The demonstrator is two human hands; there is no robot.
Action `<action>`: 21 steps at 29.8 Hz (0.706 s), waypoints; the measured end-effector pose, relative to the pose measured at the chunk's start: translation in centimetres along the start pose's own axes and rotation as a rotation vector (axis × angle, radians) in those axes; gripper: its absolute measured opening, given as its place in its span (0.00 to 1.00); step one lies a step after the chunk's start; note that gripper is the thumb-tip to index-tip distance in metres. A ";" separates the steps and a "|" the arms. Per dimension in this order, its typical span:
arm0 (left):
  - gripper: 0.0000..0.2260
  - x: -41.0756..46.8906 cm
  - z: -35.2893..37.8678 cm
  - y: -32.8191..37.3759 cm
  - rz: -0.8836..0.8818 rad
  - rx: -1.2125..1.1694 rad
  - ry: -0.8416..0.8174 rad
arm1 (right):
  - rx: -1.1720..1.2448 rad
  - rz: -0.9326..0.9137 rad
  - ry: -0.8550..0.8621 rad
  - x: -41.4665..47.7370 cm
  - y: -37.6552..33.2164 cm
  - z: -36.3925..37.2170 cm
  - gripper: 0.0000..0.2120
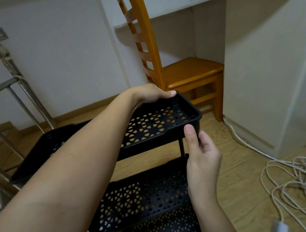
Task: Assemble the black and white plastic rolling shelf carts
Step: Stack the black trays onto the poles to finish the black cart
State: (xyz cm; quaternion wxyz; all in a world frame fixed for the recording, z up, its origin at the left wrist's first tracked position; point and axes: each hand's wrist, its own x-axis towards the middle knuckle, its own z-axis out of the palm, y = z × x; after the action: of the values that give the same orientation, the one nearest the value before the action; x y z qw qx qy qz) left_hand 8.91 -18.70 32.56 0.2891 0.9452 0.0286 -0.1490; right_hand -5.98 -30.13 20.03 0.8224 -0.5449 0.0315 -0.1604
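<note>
At 9 o'clock: metal ladder frame (10,75) against the wall. Centre to 6 o'clock: black cart (141,174) standing on the wood floor, three perforated trays stacked. Floor shows through the holes of the top tray (149,127); middle tray (138,199) and bottom tray (161,229) sit below it. My left hand (149,95) grips the top tray's far rim, thumb on the edge. A post (181,148) joins the top and middle trays at the near right corner. My right hand (201,158) pinches that corner, thumb pressed on its wall. At 1 o'clock: wooden chair (191,71). At 4 o'clock: white cable (298,175), loosely coiled.
</note>
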 end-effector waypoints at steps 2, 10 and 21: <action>0.18 -0.1 0.0 0.0 0.006 0.022 0.001 | -0.019 0.012 -0.007 0.2 -0.3 0.4 0.43; 0.20 -0.4 0.1 0.0 0.051 0.106 -0.006 | -0.122 0.175 -0.140 3.3 -2.6 0.5 0.27; 0.08 -1.5 1.1 -0.6 0.421 0.017 0.235 | 0.004 -0.096 -0.223 1.1 1.0 -2.8 0.15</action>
State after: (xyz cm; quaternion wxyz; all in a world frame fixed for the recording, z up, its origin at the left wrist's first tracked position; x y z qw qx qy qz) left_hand 7.13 -18.77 31.77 0.3004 0.9436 -0.1369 0.0254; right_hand -5.36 -32.58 18.08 0.8133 -0.5586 -0.0864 -0.1380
